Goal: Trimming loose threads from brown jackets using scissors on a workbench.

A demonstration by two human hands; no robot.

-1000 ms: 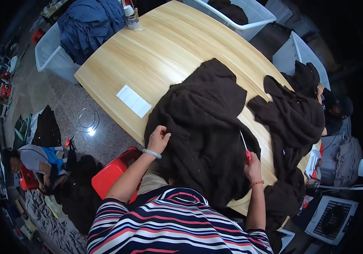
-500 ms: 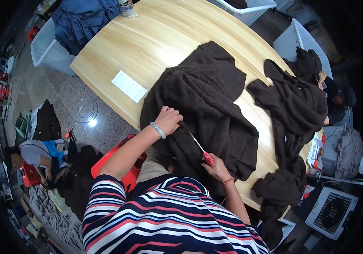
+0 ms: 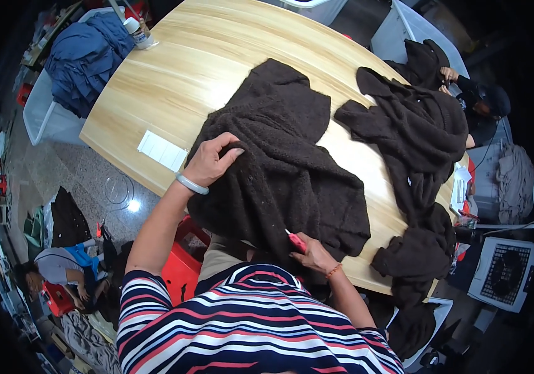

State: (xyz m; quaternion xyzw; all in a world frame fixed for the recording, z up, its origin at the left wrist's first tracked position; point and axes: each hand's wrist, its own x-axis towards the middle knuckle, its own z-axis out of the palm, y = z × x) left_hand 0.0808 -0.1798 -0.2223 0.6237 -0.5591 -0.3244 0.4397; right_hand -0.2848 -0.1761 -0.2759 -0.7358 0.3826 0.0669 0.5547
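A dark brown knit garment [image 3: 279, 156] lies heaped over the near part of the table, its front edge hanging toward my lap. My left hand [image 3: 214, 161], with a pale bangle at the wrist, is closed on a fold of this knit and lifts it. Lower and to the right, my right hand [image 3: 314, 254] is wrapped round a red-handled tool [image 3: 297, 242]. A short pale tip shows past the handle, beside the knit. The rest of the tool is hidden, so its exact kind is unclear.
More dark knits [image 3: 419, 134] lie along the right side of the wooden table [image 3: 217, 43], where another person [image 3: 488, 103] handles one. A white paper slip [image 3: 161, 151] and a bottle [image 3: 137, 32] rest on it. Blue clothes [image 3: 89, 62] fill a bin. A red stool [image 3: 186, 265] stands by my left.
The view has shifted. My left hand has moved left with the garment's edge and turned, thumb now showing. The tool's long metal part, seen before against the knit, is now mostly out of sight.
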